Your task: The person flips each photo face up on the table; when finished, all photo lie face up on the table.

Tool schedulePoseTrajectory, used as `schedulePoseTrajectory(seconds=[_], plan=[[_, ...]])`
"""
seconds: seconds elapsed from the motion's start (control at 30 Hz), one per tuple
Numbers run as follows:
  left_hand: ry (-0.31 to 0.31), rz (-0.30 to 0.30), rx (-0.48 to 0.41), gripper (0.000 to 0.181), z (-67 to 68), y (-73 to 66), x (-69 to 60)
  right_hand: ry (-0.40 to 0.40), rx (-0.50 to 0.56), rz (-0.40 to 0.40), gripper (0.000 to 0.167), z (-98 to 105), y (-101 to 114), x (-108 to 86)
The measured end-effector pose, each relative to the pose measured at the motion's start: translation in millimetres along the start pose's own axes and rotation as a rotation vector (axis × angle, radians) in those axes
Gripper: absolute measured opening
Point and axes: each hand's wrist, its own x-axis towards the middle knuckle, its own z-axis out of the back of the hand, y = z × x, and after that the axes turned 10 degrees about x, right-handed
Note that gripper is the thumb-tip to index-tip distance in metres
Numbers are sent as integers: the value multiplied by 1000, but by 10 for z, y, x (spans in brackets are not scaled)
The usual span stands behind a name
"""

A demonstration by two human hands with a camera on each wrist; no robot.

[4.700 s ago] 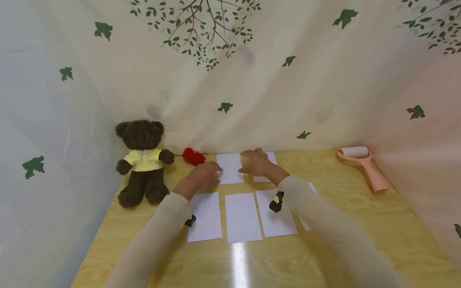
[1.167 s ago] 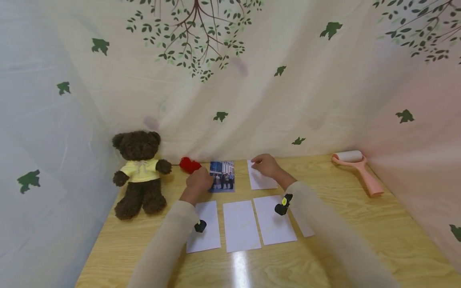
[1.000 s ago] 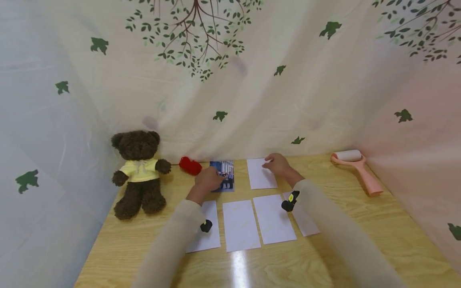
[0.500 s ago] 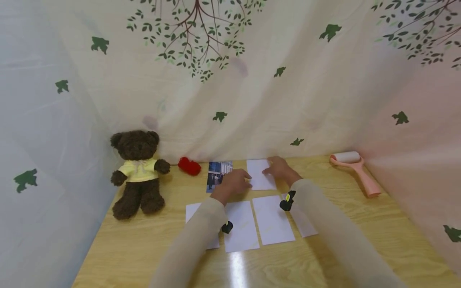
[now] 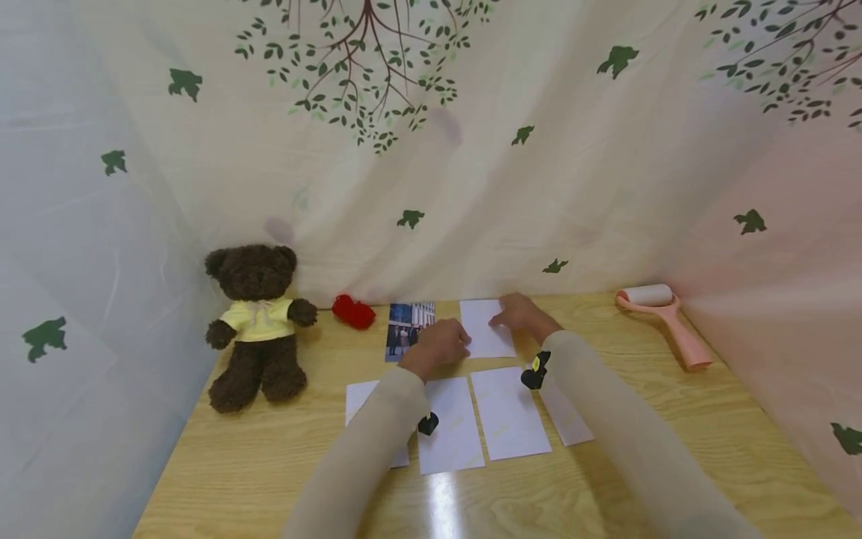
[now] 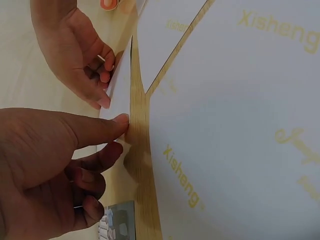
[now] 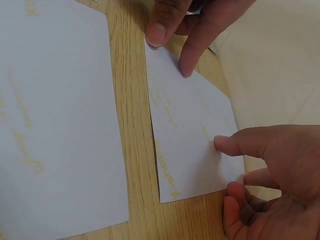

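In the head view a face-down photo print (image 5: 483,323) lies in the back row, its white back upward. My left hand (image 5: 441,346) has thumb and index finger at its left edge, by the near corner. My right hand (image 5: 528,316) holds the right edge, thumb on top. Faint yellow lettering marks the photo's back (image 7: 195,115) in the right wrist view. Beside it on the left lies a face-up photo (image 5: 402,333) of a group of people before a building, partly hidden by my left hand. The fingertips under the right edge are partly hidden.
A front row of several face-down white prints (image 5: 510,412) lies under my forearms. A brown teddy bear (image 5: 259,322) in a yellow top sits left, with a red fuzzy object (image 5: 353,311) beside it. A pink lint roller (image 5: 673,318) lies at the right. A patterned curtain (image 5: 485,187) stands behind.
The back-left print went from white side up to picture side up. My left hand then moved right from it to the other back-row photo's left edge; my right hand stays at its right.
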Motion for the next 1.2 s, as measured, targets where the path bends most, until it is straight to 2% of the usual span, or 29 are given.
schedulePoseTrajectory(seconds=[0.2, 0.33, 0.47, 0.63, 0.8, 0.97, 1.07, 1.2], plan=[[77, 19, -74, 30, 89, -10, -66, -25, 8, 32, 67, -11, -12, 21], [119, 31, -85, 34, 147, -23, -74, -49, 108, -10, 54, 9, -42, 91], [145, 54, -64, 35, 141, -42, -57, -65, 313, -55, 50, 52, -85, 93], [139, 71, -44, 32, 140, -57, -44, -27, 566, -14, 61, 126, -96, 3], [110, 59, -16, 36, 139, -93, -37, -15, 710, 60, 60, 148, -50, -50], [46, 57, -107, 47, 106, -180, -27, -69, 785, 82, 49, 104, 31, -97], [-27, 58, -188, 56, 81, -241, -17, -102, 815, 92, 45, 70, 93, -150], [-139, 35, -227, 65, 80, -309, -6, -127, 877, 101, 46, 26, 180, -219]])
